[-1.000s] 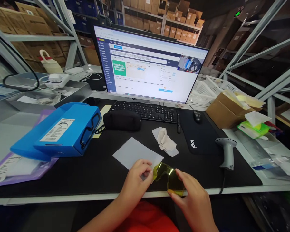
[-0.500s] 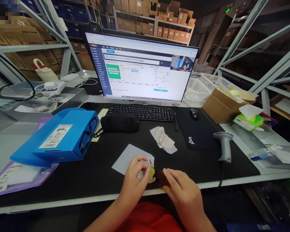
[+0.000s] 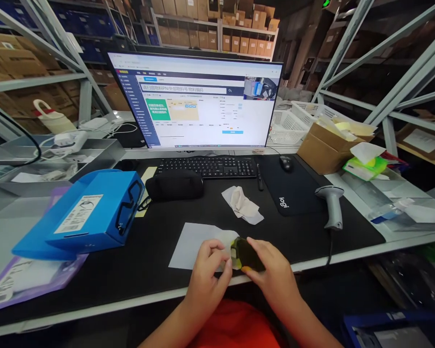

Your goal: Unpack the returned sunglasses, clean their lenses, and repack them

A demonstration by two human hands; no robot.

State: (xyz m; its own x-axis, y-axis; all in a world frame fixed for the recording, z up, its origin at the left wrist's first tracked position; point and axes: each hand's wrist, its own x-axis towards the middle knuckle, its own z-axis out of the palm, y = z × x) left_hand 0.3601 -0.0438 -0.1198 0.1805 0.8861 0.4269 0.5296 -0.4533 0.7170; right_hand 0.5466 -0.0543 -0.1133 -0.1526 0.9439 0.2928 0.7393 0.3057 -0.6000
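Observation:
My right hand (image 3: 275,268) grips a dark olive-brown tinted lens (image 3: 249,253) between thumb and fingers, above the desk's front edge. A yellow-green part shows at the left end of this lens. Close beside it is my left hand (image 3: 213,266), its thumb and fingertips pinched together; what they hold, if anything, I cannot make out. Beyond the left hand a white sheet of paper (image 3: 188,244) lies flat on the black desk mat, its right side partly hidden by my fingers. A crumpled tissue (image 3: 241,203) lies farther back on another white piece.
To the left lies a blue box (image 3: 90,208) on a purple-edged bag (image 3: 47,278). A black case (image 3: 174,185) sits before the keyboard (image 3: 210,166) and monitor (image 3: 199,111). On the right are a mouse (image 3: 285,163), barcode scanner (image 3: 333,205) and cardboard box (image 3: 322,147).
The lens has tilted up and come nearer my left hand, showing more of its face. Both hands have shifted slightly. The paper has turned a little, and a tan patch has appeared on the monitor.

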